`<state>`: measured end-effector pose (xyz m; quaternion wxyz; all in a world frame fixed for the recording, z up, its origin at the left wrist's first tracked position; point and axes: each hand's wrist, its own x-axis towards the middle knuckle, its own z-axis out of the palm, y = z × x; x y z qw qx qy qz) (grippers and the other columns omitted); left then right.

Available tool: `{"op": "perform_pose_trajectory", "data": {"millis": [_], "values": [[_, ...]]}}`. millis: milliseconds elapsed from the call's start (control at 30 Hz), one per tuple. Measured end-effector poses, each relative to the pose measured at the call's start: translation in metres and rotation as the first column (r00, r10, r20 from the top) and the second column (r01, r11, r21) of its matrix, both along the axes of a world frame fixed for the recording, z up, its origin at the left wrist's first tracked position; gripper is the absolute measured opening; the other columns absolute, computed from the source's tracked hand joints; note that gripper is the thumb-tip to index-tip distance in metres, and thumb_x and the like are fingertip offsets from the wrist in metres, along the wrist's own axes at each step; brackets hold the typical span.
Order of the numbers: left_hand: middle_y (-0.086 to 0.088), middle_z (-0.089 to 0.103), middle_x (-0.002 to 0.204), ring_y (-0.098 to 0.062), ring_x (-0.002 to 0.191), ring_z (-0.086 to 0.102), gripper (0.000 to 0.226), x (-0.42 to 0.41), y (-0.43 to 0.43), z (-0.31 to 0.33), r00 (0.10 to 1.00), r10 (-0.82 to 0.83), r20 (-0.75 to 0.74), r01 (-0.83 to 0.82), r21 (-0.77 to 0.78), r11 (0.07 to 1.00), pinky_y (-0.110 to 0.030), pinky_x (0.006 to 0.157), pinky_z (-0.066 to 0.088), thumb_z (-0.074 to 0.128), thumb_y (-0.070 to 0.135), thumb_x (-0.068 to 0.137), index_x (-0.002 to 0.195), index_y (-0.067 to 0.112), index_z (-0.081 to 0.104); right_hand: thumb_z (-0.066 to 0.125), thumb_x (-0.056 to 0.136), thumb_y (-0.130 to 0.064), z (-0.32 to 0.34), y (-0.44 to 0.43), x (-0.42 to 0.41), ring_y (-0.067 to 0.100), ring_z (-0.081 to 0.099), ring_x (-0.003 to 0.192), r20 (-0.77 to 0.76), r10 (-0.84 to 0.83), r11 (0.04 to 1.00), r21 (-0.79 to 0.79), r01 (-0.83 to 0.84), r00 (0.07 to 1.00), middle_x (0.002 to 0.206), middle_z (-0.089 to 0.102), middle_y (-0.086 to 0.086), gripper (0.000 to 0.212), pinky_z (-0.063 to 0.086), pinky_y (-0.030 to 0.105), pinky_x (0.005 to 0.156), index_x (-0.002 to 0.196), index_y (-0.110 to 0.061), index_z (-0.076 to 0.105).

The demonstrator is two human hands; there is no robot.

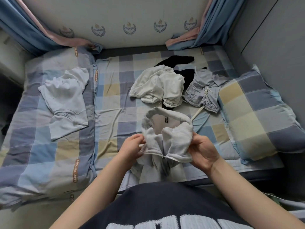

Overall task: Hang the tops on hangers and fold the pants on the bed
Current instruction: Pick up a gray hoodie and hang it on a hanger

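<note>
A light grey zip hoodie [166, 129] hangs in front of me over the near edge of the bed, hood uppermost. My left hand [132, 147] pinches its left front edge by the zipper. My right hand [202, 152] grips the right front edge and collar. The zipper pull [162, 156] sits between my hands. Farther back lie a crumpled cream top [160, 85], grey drawstring pants [203, 90] and a black garment [179, 61]. A pale blue shirt [66, 100] lies flat on the left. No hanger is in view.
The checked bedsheet [115, 100] covers the bed. A checked pillow [254, 109] lies at the right, a folded checked quilt [33, 146] at the left. Blue and pink curtains [24, 25] hang at both far corners beside a padded headboard [130, 28].
</note>
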<state>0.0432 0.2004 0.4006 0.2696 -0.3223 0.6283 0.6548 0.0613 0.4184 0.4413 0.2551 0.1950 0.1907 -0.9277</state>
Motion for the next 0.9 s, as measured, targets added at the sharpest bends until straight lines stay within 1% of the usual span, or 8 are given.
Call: {"op": "perform_pose_trajectory", "data": {"millis": [133, 267, 333, 400, 533, 667, 800, 900], "values": [[0.0, 0.069, 0.093, -0.019, 0.084, 0.065, 0.056, -0.016, 0.003, 0.009, 0.992, -0.125, -0.004, 0.122, -0.185, 0.975, -0.032, 0.068, 0.047, 0.055, 0.067, 0.09, 0.096, 0.013, 0.066, 0.083, 0.045, 0.019, 0.005, 0.0, 0.002, 0.037, 0.074, 0.091, -0.102, 0.079, 0.996, -0.028, -0.082, 0.992, 0.103, 0.071, 0.027, 0.061, 0.062, 0.045, 0.073, 0.104, 0.004, 0.075], [0.0, 0.051, 0.055, -0.01, 0.039, 0.051, 0.037, -0.033, 0.01, 0.011, 0.937, -0.349, 0.004, 0.331, -0.327, 0.885, -0.021, 0.044, 0.042, 0.078, 0.039, 0.083, 0.072, 0.011, 0.056, 0.085, 0.046, 0.015, 0.007, 0.001, 0.003, 0.033, 0.073, 0.087, -0.12, 0.128, 0.992, 0.014, -0.127, 0.985, 0.097, 0.071, 0.024, 0.058, 0.062, 0.042, 0.075, 0.102, 0.003, 0.074], [-0.007, 0.05, 0.058, -0.014, 0.038, 0.048, 0.026, -0.039, 0.014, 0.008, 0.964, -0.266, 0.008, 0.26, -0.237, 0.936, -0.022, 0.042, 0.045, 0.072, 0.021, 0.092, 0.077, 0.006, 0.057, 0.08, 0.05, 0.015, 0.006, 0.006, 0.001, 0.031, 0.073, 0.085, -0.108, 0.108, 0.994, 0.032, -0.105, 0.988, 0.097, 0.07, 0.022, 0.054, 0.062, 0.042, 0.079, 0.102, 0.002, 0.074], [-0.009, 0.056, 0.064, -0.017, 0.048, 0.056, 0.019, -0.039, 0.016, 0.01, 0.999, -0.03, 0.037, 0.031, -0.005, 1.0, -0.026, 0.044, 0.051, 0.062, 0.017, 0.1, 0.089, 0.001, 0.061, 0.063, 0.063, 0.015, 0.003, 0.014, 0.0, 0.029, 0.072, 0.085, -0.067, 0.068, 0.995, 0.078, -0.063, 0.995, 0.099, 0.068, 0.021, 0.043, 0.059, 0.041, 0.082, 0.102, 0.001, 0.074], [-0.009, 0.068, 0.06, -0.016, 0.056, 0.068, 0.033, -0.037, 0.01, 0.019, 0.971, 0.204, 0.124, -0.236, 0.348, 0.908, -0.029, 0.055, 0.057, 0.046, 0.023, 0.107, 0.091, 0.001, 0.062, 0.04, 0.076, 0.008, -0.007, 0.039, -0.001, 0.031, 0.07, 0.101, -0.019, -0.02, 0.989, 0.146, 0.023, 1.0, 0.116, 0.067, 0.023, 0.047, 0.054, 0.046, 0.094, 0.111, -0.002, 0.069], [-0.01, 0.067, 0.085, -0.021, 0.081, 0.065, 0.037, -0.033, 0.012, 0.028, 0.965, 0.237, 0.113, -0.262, 0.374, 0.89, -0.036, 0.081, 0.053, 0.043, 0.034, 0.107, 0.101, 0.005, 0.065, 0.042, 0.086, 0.001, -0.016, 0.057, 0.0, 0.032, 0.063, 0.112, 0.012, 0.028, 0.979, 0.202, -0.03, 1.0, 0.13, 0.061, 0.021, 0.043, 0.042, 0.054, 0.108, 0.122, -0.008, 0.064], [-0.01, 0.072, 0.086, -0.023, 0.082, 0.068, 0.038, -0.035, 0.016, 0.034, 0.966, 0.257, 0.029, -0.254, 0.282, 0.925, -0.041, 0.086, 0.057, 0.05, 0.041, 0.104, 0.099, 0.009, 0.071, 0.043, 0.085, 0.001, -0.026, 0.059, -0.001, 0.033, 0.062, 0.106, 0.141, 0.108, 0.947, 0.286, -0.145, 0.984, 0.129, 0.059, 0.022, 0.056, 0.047, 0.054, 0.099, 0.14, -0.008, 0.051], [-0.008, 0.071, 0.082, -0.021, 0.075, 0.068, 0.037, -0.034, 0.02, 0.033, 0.973, 0.23, 0.015, -0.227, 0.237, 0.945, -0.036, 0.068, 0.057, 0.052, 0.043, 0.103, 0.1, 0.012, 0.071, 0.038, 0.089, -0.008, -0.032, 0.049, -0.002, 0.04, 0.057, 0.125, 0.249, 0.104, 0.958, 0.235, -0.164, 0.963, 0.135, 0.059, 0.026, 0.051, 0.043, 0.053, 0.106, 0.137, 0.004, 0.053]]}}
